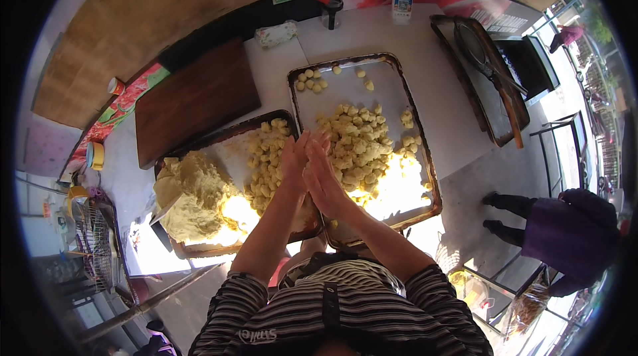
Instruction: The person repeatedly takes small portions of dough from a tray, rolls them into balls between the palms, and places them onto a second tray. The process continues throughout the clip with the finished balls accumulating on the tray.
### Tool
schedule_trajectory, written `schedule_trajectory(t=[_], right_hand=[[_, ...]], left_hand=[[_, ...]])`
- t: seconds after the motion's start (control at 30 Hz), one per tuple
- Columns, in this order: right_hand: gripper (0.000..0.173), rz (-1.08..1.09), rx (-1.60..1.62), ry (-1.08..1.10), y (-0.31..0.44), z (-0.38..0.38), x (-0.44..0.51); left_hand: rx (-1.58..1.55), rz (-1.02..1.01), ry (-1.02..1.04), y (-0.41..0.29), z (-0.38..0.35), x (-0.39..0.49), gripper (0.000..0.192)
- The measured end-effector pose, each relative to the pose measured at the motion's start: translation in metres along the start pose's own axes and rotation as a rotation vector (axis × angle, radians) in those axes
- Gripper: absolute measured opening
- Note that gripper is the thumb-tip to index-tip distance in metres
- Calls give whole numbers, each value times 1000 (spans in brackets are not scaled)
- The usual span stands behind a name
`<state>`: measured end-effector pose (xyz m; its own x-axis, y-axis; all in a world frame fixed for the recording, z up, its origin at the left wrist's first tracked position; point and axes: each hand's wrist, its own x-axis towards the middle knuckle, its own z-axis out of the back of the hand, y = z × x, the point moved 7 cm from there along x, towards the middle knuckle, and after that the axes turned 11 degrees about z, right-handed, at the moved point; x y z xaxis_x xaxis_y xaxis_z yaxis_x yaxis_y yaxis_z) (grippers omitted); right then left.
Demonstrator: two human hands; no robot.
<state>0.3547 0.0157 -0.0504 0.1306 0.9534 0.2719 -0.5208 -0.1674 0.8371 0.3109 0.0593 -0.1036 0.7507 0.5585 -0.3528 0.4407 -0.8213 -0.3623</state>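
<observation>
My left hand (294,156) and my right hand (324,181) are pressed palm to palm, fingers pointing away from me. They hover over the meeting rims of two baking trays; whatever lies between the palms is hidden. The right tray (344,65) carries a heap of small dough pieces (356,139) close to my right hand. Several smooth round dough balls (310,80) sit in its far left corner. On the left tray (199,252) are a big mass of dough (197,196) and more small dough pieces (264,166) beside my left hand.
Behind the left tray lies a dark wooden board (197,99). A tissue pack (276,34) is at the back. Another tray (448,42) at right holds a strainer (471,42) and a wooden-handled tool (509,112). A person in purple (568,244) stands at right. Strong sunlight hits the trays' near parts.
</observation>
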Motion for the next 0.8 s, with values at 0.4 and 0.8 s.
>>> schedule_trajectory(t=[0.4, 0.8], right_hand=[[50, 8, 105, -75, -15, -15, 5], [47, 40, -568, 440, -112, 0, 59]], left_hand=[[155, 128, 35, 4, -2, 12, 63], [56, 381, -110, 24, 37, 48, 24]])
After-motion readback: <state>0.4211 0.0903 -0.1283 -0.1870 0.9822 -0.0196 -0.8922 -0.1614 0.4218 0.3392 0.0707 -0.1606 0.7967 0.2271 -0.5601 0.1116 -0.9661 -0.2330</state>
